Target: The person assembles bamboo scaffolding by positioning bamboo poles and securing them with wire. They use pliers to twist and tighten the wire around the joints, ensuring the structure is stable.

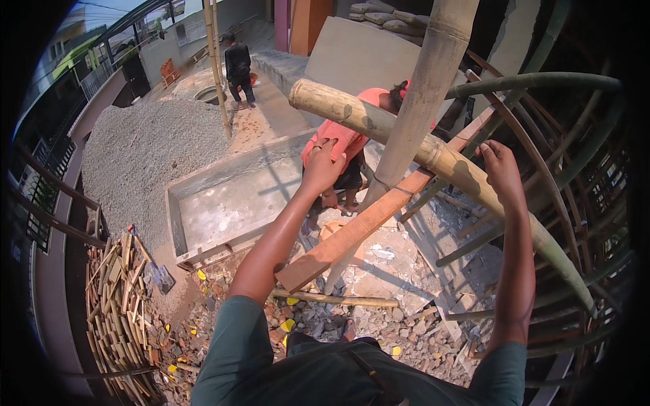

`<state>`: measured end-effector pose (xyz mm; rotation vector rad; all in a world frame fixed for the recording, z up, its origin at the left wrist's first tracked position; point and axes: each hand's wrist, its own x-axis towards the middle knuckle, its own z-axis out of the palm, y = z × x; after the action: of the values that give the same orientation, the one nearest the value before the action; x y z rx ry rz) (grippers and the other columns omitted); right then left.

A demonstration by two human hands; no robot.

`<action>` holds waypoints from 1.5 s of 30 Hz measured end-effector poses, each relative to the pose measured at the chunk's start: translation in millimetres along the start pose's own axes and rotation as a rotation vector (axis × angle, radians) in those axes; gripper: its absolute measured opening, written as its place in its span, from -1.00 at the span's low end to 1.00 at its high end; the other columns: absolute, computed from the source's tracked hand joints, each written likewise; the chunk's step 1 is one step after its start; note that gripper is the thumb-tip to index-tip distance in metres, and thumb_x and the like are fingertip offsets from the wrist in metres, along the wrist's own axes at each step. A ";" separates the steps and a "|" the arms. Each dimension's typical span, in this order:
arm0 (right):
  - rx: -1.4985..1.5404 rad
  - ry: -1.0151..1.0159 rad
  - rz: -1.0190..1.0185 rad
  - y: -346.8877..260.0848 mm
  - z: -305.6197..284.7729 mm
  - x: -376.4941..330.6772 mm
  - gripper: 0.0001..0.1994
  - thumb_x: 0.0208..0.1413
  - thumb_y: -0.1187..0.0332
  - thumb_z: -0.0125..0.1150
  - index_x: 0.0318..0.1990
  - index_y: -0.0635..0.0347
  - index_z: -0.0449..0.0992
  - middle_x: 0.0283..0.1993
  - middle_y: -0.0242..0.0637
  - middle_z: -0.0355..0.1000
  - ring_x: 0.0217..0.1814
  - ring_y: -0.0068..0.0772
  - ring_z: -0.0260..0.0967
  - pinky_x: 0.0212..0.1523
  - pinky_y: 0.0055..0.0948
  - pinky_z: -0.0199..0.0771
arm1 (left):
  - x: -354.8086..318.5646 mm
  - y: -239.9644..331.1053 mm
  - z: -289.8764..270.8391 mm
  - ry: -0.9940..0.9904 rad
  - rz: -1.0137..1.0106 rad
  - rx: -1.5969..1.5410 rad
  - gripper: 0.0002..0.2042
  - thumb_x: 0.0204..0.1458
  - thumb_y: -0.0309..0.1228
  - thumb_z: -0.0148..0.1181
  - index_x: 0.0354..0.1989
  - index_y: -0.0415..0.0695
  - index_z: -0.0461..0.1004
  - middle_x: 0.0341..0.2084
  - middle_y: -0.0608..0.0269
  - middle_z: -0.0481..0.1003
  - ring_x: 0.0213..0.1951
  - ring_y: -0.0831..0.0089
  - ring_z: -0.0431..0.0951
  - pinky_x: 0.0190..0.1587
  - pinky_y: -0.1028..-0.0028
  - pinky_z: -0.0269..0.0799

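The bamboo pole (pixel 433 152) lies on a slant high above the ground, going from its cut end at the upper left down to the lower right. It rests against an upright bamboo post (pixel 423 95) that stands in front of it, and it crosses over a long wooden plank (pixel 359 233) that slopes the other way.

The left hand (pixel 323 162) reaches up just below the thick end of the pole. Its fingers are bent and close together, but it is hard to tell if they touch the pole or grip anything. The right hand (pixel 502 168) is at the pole further down. Its fingers curl over the top of the pole, and it looks like they hold on to it. Both arms are bare and come out of dark green sleeves.

Right under the pole a person in an orange shirt (pixel 342 135) bends over. Far off, another person in dark clothes (pixel 238 68) stands by a thin bamboo stick.

Down below there is a big grey concrete trough (pixel 233 203), a heap of grey gravel (pixel 149 149), a stack of cut wood pieces (pixel 118 304) and lots of broken bricks and rubble (pixel 379 318). On the right, bent green bamboo strips (pixel 555 84) make a round frame.
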<state>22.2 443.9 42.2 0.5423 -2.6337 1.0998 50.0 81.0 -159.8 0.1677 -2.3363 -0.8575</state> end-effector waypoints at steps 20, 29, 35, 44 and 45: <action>0.838 -0.430 0.252 -19.9 127.9 -37.5 -0.73 0.41 0.26 -0.08 -0.27 0.22 0.44 -0.33 -0.35 0.45 -0.33 -0.59 0.42 -0.37 -0.53 0.48 | 22.0 74.9 -35.7 -0.906 -0.613 -1.173 -0.61 0.41 -0.20 -0.29 -0.46 -0.11 0.27 -0.57 0.30 0.36 -0.56 0.34 0.45 -0.40 0.37 0.48; 0.770 -0.395 0.158 -20.8 132.2 -42.0 -0.71 0.37 0.29 0.00 -0.29 0.34 0.51 -0.43 -0.36 0.45 -0.42 -0.60 0.40 -0.36 -0.54 0.45 | 35.0 83.1 -48.6 -1.022 -0.468 -0.872 -0.59 0.37 -0.22 -0.23 -0.46 -0.18 0.39 -0.59 0.15 0.49 -0.44 0.21 0.64 -0.40 0.41 0.55; 0.480 -0.413 0.007 -17.8 120.6 -25.8 -0.63 0.30 0.21 0.08 -0.35 0.40 0.59 -0.49 -0.28 0.52 -0.45 -0.53 0.44 -0.37 -0.44 0.45 | 39.8 84.6 -59.0 -1.104 -0.469 -0.949 -0.57 0.38 -0.26 -0.26 -0.39 -0.28 0.46 -0.34 -0.23 0.60 -0.28 0.07 0.69 -0.24 0.29 0.64; 0.225 -0.370 -0.095 -25.2 112.4 -25.3 -0.70 0.31 0.28 0.10 -0.27 0.41 0.57 -0.46 -0.24 0.53 -0.42 -0.52 0.45 -0.32 -0.40 0.46 | 28.2 78.4 -54.9 -1.090 -0.361 -0.990 -0.53 0.39 -0.14 -0.20 -0.28 -0.27 0.55 -0.13 -0.19 0.59 -0.06 0.12 0.64 0.05 0.25 0.52; 0.239 -0.367 -0.072 -26.0 113.2 -26.2 -0.71 0.30 0.29 0.11 -0.25 0.42 0.56 -0.45 -0.21 0.55 -0.40 -0.52 0.45 -0.32 -0.39 0.47 | 26.8 79.5 -55.6 -1.098 -0.362 -0.976 -0.53 0.39 -0.13 -0.20 -0.27 -0.26 0.55 -0.12 -0.17 0.60 -0.05 0.13 0.63 0.08 0.26 0.49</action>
<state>48.6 351.9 -28.5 0.9641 -2.7671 1.4208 70.1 104.5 -64.0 -0.4122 -2.4190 -2.6594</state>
